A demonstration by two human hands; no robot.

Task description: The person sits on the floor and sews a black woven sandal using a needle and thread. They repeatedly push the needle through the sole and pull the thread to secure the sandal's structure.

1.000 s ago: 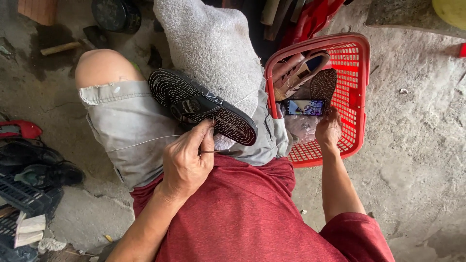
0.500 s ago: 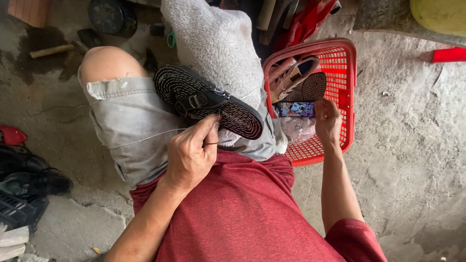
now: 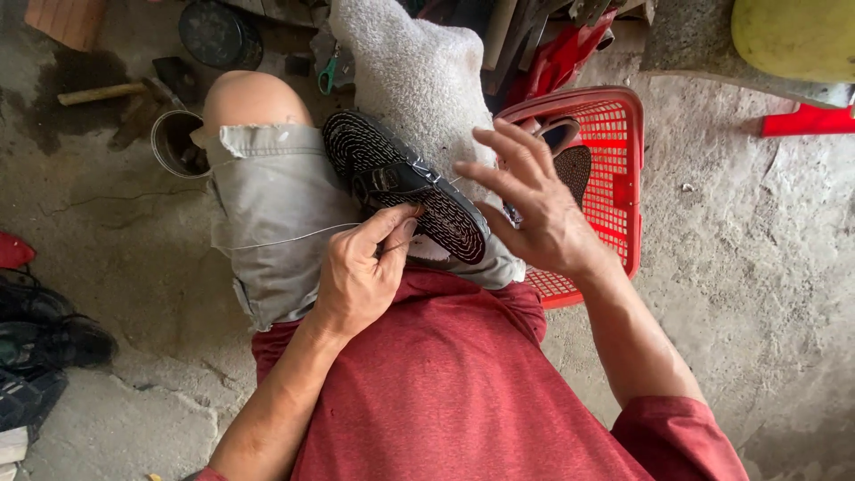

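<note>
Seen from above: a black shoe with a dotted rubber sole (image 3: 405, 183), lying sole-up across the lap on grey shorts (image 3: 276, 218), heel toward the bare knee, toe toward the red shirt (image 3: 445, 392). Left hand (image 3: 361, 276) clenched just beside the shoe's toe end, thumb and forefinger pinched on a thin pale thread (image 3: 285, 239) that runs taut leftward over the shorts; whether a needle sits in the pinch cannot be told. Right hand (image 3: 534, 209) released, fingers spread and empty, hovering beside the shoe's toe end and above the near rim of a red plastic lattice basket (image 3: 614, 187), not touching the shoe. Inside the basket, another dark shoe (image 3: 570, 156), partly hidden behind the fingers. Behind the shoe, a grey fluffy cloth (image 3: 419, 76) draped over the other leg. On the cracked concrete floor (image 3: 757, 267): a round metal tin (image 3: 174, 142) just beside the knee, a wooden-handled tool (image 3: 98, 92) further off, and dark shoes (image 3: 44, 334) piled at the left edge.
</note>
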